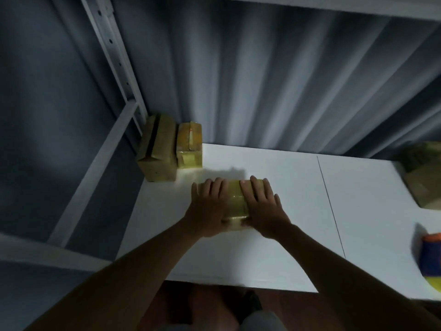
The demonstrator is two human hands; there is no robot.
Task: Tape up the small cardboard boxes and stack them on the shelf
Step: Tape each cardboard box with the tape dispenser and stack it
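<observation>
A small cardboard box [235,199] with shiny tape along its top lies on the white shelf board [274,235]. My left hand [208,206] lies flat on the box's left half, fingers straight and pointing away from me. My right hand [262,204] lies flat on its right half in the same way. Only the taped middle strip and near edge of the box show between the hands. At the board's back left corner stand two more boxes side by side: a larger untaped one [158,151] and a smaller taped one [189,145].
A cardboard box [423,177] sits at the right edge. A blue and orange tape dispenser [432,256] lies at the front right. A grey curtain hangs behind the board. White shelf uprights [114,63] rise at the left, and an upper shelf edge runs overhead.
</observation>
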